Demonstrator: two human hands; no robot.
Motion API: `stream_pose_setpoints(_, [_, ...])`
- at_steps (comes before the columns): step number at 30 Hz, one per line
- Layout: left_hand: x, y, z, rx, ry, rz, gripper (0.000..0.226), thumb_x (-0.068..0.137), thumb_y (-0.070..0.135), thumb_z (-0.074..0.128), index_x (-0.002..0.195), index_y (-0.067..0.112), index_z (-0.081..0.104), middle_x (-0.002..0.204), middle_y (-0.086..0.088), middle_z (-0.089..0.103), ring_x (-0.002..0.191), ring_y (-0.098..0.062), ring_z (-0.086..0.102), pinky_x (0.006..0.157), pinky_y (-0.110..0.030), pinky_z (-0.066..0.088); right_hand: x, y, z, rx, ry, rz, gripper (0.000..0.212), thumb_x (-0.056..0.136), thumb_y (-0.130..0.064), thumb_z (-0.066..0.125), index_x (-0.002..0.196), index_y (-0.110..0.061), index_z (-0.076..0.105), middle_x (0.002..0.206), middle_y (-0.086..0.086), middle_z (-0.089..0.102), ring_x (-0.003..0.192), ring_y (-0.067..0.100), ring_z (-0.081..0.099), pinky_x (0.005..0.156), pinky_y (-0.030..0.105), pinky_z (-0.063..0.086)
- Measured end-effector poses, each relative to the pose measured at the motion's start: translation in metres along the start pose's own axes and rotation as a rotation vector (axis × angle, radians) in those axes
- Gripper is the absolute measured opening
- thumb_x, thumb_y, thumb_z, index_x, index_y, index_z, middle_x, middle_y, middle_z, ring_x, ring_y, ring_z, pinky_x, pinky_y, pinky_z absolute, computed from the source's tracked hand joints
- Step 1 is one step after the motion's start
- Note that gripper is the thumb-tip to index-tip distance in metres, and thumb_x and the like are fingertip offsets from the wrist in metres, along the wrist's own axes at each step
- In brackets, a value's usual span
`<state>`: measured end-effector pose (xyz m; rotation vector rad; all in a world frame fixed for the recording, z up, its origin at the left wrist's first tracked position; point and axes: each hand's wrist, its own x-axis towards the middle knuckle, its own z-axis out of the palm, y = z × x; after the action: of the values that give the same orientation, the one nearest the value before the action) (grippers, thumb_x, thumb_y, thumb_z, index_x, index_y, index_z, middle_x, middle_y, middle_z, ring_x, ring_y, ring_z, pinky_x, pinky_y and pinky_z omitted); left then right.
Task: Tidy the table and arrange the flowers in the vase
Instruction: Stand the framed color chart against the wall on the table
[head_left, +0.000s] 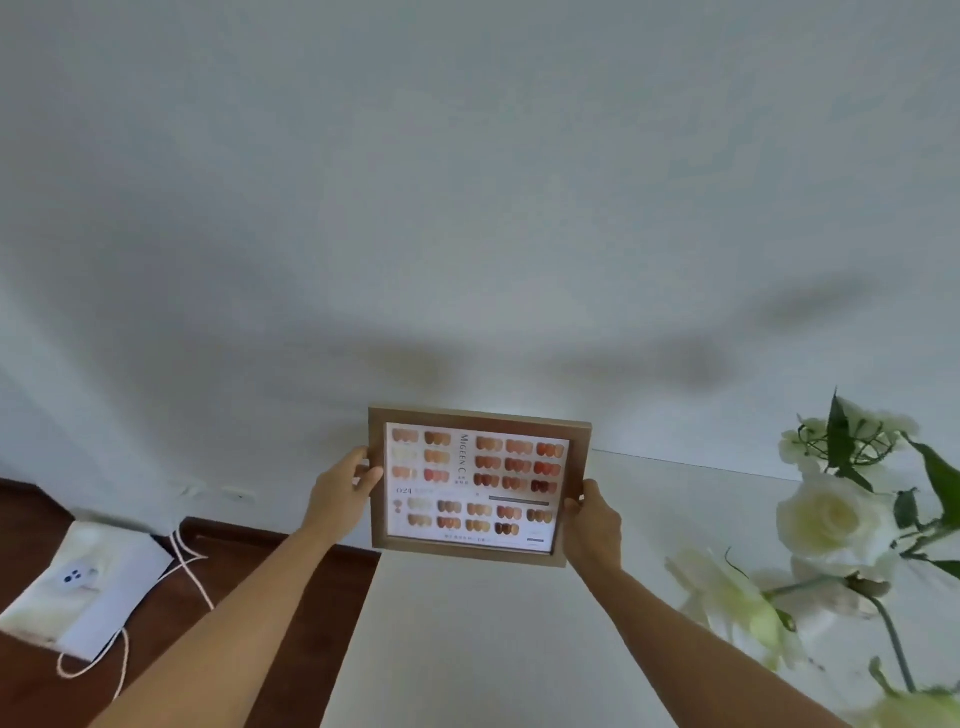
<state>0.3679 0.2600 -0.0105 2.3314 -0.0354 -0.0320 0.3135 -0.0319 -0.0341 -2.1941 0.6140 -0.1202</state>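
A wooden picture frame (475, 486) showing a chart of orange and brown nail colours is held up above the far left corner of the white table (519, 623), close to the wall. My left hand (340, 493) grips its left edge. My right hand (592, 522) grips its lower right edge. White flowers (831, 512) with green leaves and stems rise at the right of the view, close to the camera and partly blurred. No vase is in view.
A white paper bag (88, 582) with rope handles lies on the dark wooden floor (249, 561) at the left, against the pale wall (467, 208). The table's left edge runs down the middle of the view.
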Motion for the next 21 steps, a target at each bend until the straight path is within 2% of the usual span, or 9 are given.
stream_pose_setpoints(9, [0.112,0.017,0.040,0.001,-0.045,0.055,0.020,0.095,0.022,0.049,0.112,0.012,0.054,0.114,-0.010,0.067,0.110,-0.027,0.062,0.084,-0.036,0.051,0.093,-0.013,-0.004,-0.097,0.082,0.082,0.016,0.097,-0.013,0.037,0.107,-0.012,0.049,0.083,0.001,0.058,0.070,0.020,0.058,0.058,0.028,0.048])
stream_pose_setpoints(13, [0.142,0.017,0.058,-0.004,-0.055,0.053,0.020,0.095,0.023,0.050,0.112,0.014,0.054,0.113,-0.009,0.068,0.108,-0.026,0.063,0.078,-0.029,0.047,0.124,-0.012,-0.001,-0.136,0.102,0.096,0.016,0.096,-0.013,0.037,0.105,-0.011,0.050,0.080,0.002,0.058,0.056,0.009,0.049,0.045,0.020,0.035])
stream_pose_setpoints(17, [0.161,0.013,0.069,-0.002,-0.046,0.055,0.020,0.095,0.022,0.050,0.112,0.012,0.055,0.113,-0.010,0.068,0.108,-0.028,0.063,0.077,-0.028,0.047,0.142,-0.011,0.002,-0.158,0.097,0.108,0.015,0.095,-0.013,0.037,0.102,-0.011,0.050,0.076,0.000,0.054,0.060,0.015,0.050,0.046,0.022,0.033])
stream_pose_setpoints(21, [0.169,0.008,0.073,0.010,-0.035,0.056,0.021,0.095,0.023,0.051,0.111,0.010,0.055,0.111,-0.011,0.069,0.106,-0.029,0.064,0.078,-0.029,0.046,0.153,-0.011,0.009,-0.166,0.091,0.121,0.013,0.096,-0.013,0.037,0.101,-0.012,0.050,0.074,-0.001,0.053,0.057,0.012,0.048,0.044,0.022,0.032])
